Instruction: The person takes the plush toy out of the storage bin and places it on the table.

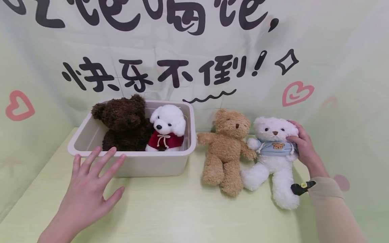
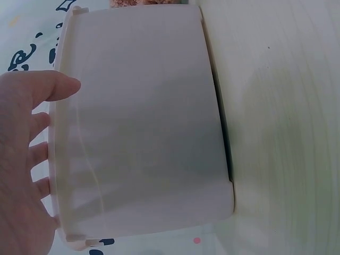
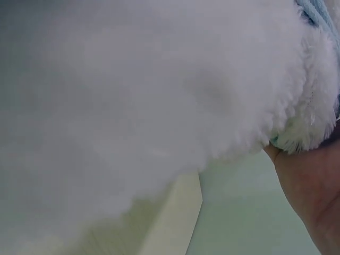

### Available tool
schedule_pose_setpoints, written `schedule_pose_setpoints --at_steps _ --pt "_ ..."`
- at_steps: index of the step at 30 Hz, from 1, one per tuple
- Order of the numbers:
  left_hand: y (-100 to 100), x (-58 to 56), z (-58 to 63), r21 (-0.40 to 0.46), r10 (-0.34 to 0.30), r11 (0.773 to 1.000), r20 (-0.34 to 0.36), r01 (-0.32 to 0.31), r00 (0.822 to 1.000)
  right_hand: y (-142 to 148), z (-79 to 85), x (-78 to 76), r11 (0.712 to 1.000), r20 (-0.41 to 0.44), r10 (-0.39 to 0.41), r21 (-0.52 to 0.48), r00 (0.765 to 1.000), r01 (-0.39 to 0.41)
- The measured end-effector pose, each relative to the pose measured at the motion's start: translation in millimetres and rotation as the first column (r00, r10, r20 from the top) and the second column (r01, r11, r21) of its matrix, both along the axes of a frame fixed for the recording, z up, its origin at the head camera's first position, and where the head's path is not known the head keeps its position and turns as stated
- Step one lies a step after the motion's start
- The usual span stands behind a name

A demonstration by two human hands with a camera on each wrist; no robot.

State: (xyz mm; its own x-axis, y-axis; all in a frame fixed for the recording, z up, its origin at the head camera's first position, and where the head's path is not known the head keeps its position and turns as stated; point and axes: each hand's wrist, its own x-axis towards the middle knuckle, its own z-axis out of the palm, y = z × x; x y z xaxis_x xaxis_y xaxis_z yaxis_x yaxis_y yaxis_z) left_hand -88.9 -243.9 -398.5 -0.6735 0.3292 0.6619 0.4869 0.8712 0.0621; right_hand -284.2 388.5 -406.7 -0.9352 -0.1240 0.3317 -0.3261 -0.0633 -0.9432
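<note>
A white teddy bear in a light-blue top stands at the right of the table. My right hand grips it at the side of its head, thumb on the front and fingers behind. White fur fills most of the right wrist view. Beside it is a tan teddy bear, close to the bin's right side. My left hand has its fingers spread at the front rim of a pale plastic bin. Inside the bin sit a dark brown teddy bear and a white plush dog in a red top.
Behind the bin and the bears hangs a pale green cloth backdrop with large black lettering. Similar cloth closes off the left and right sides. Everything stands on a light wood-grain table.
</note>
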Motion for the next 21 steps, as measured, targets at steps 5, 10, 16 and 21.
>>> schedule_pose_setpoints --at_steps 5,10,16,21 --pt "0 -0.3 -0.1 0.0 -0.002 1.0 -0.002 0.002 1.0 -1 1.7 1.5 0.996 -0.034 -0.036 0.086 0.999 0.039" --pt "0 -0.3 -0.6 0.001 -0.001 1.0 -0.004 0.001 1.0 -2 5.2 4.9 0.906 -0.113 -0.155 0.38 0.982 0.186" --pt "0 -0.6 -0.5 0.0 0.0 1.0 -0.001 0.0 1.0 -3 9.6 8.8 0.81 -0.174 -0.196 0.526 0.965 0.259" --pt "0 -0.8 -0.3 -0.004 0.0 1.0 0.0 0.0 1.0 -4 11.9 11.3 0.807 -0.196 -0.179 0.531 0.964 0.258"
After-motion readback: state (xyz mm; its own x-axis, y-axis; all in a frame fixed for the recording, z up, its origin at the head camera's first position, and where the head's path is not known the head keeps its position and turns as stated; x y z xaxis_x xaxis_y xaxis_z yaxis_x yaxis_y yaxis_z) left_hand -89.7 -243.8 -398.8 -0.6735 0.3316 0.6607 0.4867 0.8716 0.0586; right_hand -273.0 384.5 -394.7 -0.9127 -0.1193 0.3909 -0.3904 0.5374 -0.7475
